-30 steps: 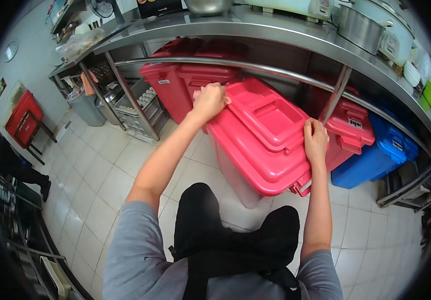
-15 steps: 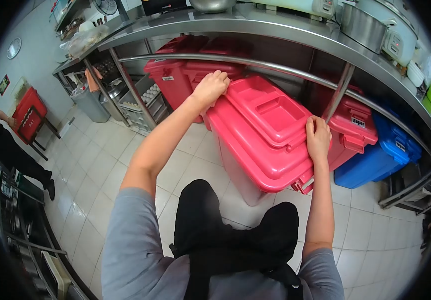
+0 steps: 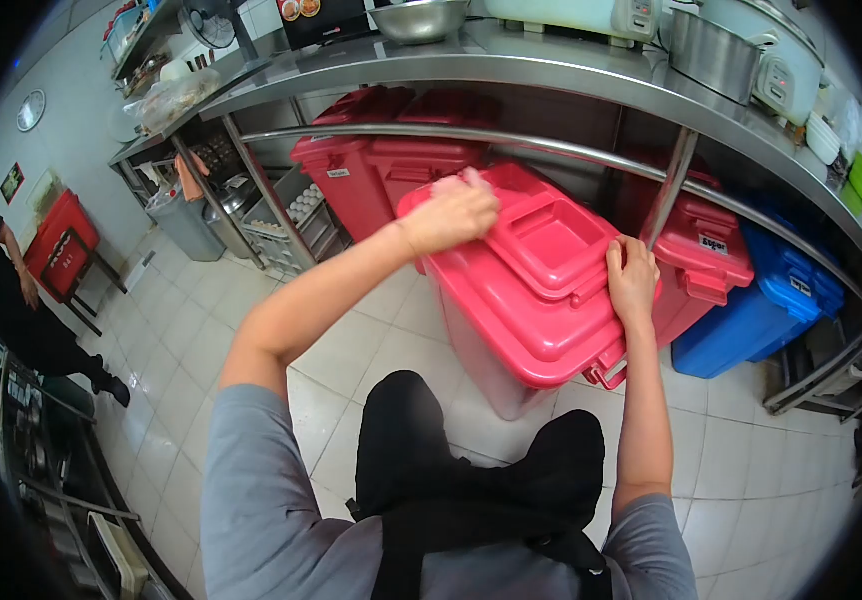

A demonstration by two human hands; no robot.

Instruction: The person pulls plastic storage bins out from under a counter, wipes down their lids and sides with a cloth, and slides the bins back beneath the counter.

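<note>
Left hand [image 3: 459, 214] and right hand [image 3: 633, 280] are both at the lid [image 3: 511, 320] of a pink bin [image 3: 471, 350], one toward each side of it. The left is closed, with what looks like a pink cloth [image 3: 449, 187] bunched in its fingers (motion blur softens the outline, so the material is uncertain). The right has its fingers bent over the lid's right edge; whether it grips there or only rests cannot be told.

The bin stands on the floor directly ahead of the person, between the knees [image 3: 401, 405] and the rail [image 3: 551, 148] under the worktop [image 3: 521, 62]. Its long axis runs on a slant, from the rounded near end by the right knee away toward the far left. Because of that slant, the hands meet it at different depths: the left reaches across toward the far end, while the right sits closer to the near end and its handle [image 3: 606, 375]. The raised hatch [image 3: 551, 240], with its recessed panel, lies between them, the left hand over its left side and the right hand just beside its right corner. Beyond the right hand stand a red bin [image 3: 701, 245] and a blue bin [image 3: 766, 300].
</note>
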